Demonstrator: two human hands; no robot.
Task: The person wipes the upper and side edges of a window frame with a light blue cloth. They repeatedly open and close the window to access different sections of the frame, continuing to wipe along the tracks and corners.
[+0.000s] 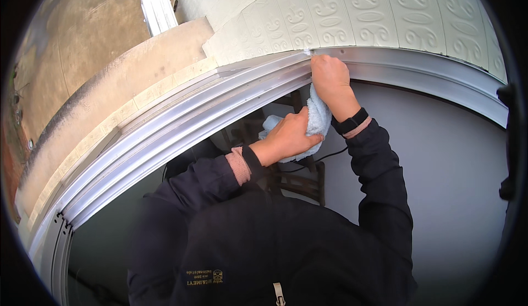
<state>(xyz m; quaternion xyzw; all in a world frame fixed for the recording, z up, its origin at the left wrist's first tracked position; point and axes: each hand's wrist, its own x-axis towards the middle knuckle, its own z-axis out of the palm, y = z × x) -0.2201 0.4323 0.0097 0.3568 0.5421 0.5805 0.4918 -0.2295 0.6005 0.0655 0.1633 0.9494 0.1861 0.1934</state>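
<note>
A light blue terry cloth (318, 114) hangs bunched between my two hands. My right hand (331, 79) is closed around its upper part, at the corner where the aluminium sliding-window track (185, 124) meets the upright side frame (396, 69). A bit of white shows just beyond the knuckles, too small to make out. Lower and to the left, my left hand (286, 135) grips the cloth's lower folds, with the thumb lying over them. My right fingertips and the cloth's end in the corner are hidden.
Pale wall tiles with raised scrolls (334, 13) adjoin the frame outside. Beyond the tiled sill (99, 135) are a curved ledge (123, 58) and a white vehicle (159, 9) on the ground far below. A dark wooden chair (303, 186) and black cable (330, 154) lie beneath my arms.
</note>
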